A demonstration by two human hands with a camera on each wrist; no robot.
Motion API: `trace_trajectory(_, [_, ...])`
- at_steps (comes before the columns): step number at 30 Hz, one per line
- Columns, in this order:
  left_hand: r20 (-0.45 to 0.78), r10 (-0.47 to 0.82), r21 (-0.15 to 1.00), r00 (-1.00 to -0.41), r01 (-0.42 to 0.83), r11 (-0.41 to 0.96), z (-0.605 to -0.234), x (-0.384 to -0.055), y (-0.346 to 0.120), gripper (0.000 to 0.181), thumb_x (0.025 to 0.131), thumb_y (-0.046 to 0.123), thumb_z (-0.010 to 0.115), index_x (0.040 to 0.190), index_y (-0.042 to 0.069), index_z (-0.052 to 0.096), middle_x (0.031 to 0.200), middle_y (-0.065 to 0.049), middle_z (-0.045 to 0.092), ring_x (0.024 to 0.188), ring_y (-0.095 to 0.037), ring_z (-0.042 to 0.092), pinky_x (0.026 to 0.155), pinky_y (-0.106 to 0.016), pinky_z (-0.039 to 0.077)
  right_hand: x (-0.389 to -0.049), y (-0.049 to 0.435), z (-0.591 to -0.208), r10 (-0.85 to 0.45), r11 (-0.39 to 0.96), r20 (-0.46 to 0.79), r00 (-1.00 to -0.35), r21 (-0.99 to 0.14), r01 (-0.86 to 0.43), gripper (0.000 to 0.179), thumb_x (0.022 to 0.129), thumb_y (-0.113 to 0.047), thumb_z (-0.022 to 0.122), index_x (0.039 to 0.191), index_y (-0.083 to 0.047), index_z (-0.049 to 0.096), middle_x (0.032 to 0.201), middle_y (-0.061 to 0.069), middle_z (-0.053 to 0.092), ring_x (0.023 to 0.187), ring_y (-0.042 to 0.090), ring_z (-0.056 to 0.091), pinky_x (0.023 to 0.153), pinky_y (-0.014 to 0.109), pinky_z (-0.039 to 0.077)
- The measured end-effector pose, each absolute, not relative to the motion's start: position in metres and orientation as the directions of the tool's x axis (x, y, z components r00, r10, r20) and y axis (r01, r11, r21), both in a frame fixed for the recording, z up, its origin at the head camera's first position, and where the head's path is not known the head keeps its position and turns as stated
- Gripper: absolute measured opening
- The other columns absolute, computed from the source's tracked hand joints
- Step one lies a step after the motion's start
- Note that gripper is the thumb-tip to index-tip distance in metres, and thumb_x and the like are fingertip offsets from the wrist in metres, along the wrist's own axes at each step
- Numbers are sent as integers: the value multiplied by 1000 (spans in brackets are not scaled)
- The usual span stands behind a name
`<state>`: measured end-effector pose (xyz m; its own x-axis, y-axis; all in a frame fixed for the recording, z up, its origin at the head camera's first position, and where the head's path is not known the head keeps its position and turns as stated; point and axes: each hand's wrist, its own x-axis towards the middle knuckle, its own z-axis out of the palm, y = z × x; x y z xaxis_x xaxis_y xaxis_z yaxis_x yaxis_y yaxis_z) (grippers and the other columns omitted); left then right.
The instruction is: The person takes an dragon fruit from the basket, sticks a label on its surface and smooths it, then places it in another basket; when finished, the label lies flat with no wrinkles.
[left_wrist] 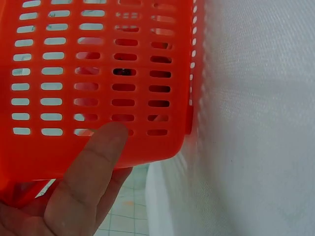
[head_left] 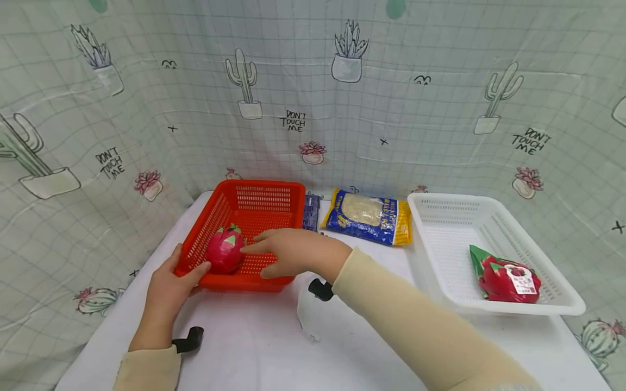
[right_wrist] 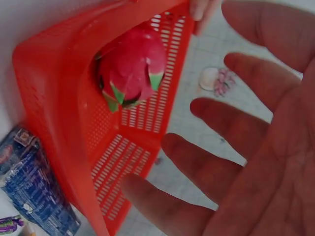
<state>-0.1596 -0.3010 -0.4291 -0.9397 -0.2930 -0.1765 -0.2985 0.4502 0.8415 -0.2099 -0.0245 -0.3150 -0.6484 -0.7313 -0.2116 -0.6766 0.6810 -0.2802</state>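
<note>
A red plastic basket (head_left: 266, 282) with slotted walls holds one pink dragon fruit (head_left: 225, 251) with green scale tips, lying in its near left corner. At that corner my left hand (head_left: 168, 288) grips the basket, its thumb over the rim near the fruit. A finger (left_wrist: 91, 172) presses against the slotted outer wall in the left wrist view. Over the basket's right half hovers my right hand (head_left: 288, 252), fingers spread and extended toward the dragon fruit. The right wrist view shows it apart from the fruit, holding nothing.
A white basket (head_left: 435, 260) on the right holds another dragon fruit (head_left: 508, 279) with a white label and green wrapping. Between the baskets lie a blue and yellow packet (head_left: 369, 217) and a dark blue packet (head_left: 311, 212). A patterned curtain (head_left: 318, 98) surrounds the white table (head_left: 254, 336).
</note>
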Motion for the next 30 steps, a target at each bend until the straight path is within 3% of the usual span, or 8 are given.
trace_trajectory(4, [-180,-298,850,-938,-300,433,-427,-161,-302,105,96,59,71,171,31,3,176,-24,18,156,-52,29,106,-55,54,-222,-42,-316,-742,670,-278,-610,-274,-690,68,99,-34,75,160,-41,47,170,-6,43,156,22,42,113,43,55])
trace_trajectory(10, [-185,-304,849,-935,-307,430,-427,-160,-301,104,97,57,72,171,31,5,177,-22,18,158,-52,25,110,-57,51,-236,-68,-319,-736,672,-296,-609,-210,-710,68,99,-33,76,161,-38,47,174,-5,36,158,22,40,114,40,55])
trace_trajectory(19, [-195,-296,878,-935,-300,372,-429,-159,-295,104,97,50,75,171,35,4,178,-19,19,158,-49,27,108,-54,53,-249,-96,-325,-765,629,-284,-578,-139,-765,71,96,-30,81,159,-36,50,171,-6,41,154,22,46,112,39,56])
trace_trajectory(23, [-195,-280,895,-940,-287,341,-430,-161,-294,105,96,51,76,170,38,2,179,-17,17,159,-48,26,109,-53,53,-257,-100,-329,-751,644,-317,-579,-161,-748,77,93,-28,83,161,-39,47,172,-10,39,156,21,43,111,37,57])
trace_trajectory(30, [-198,-291,888,-936,-297,351,-430,-159,-303,104,96,53,75,169,41,2,180,-14,16,161,-46,24,113,-53,50,-263,-120,-336,-754,651,-356,-552,-298,-698,80,91,-22,85,161,-34,48,169,-7,44,151,20,47,108,38,59])
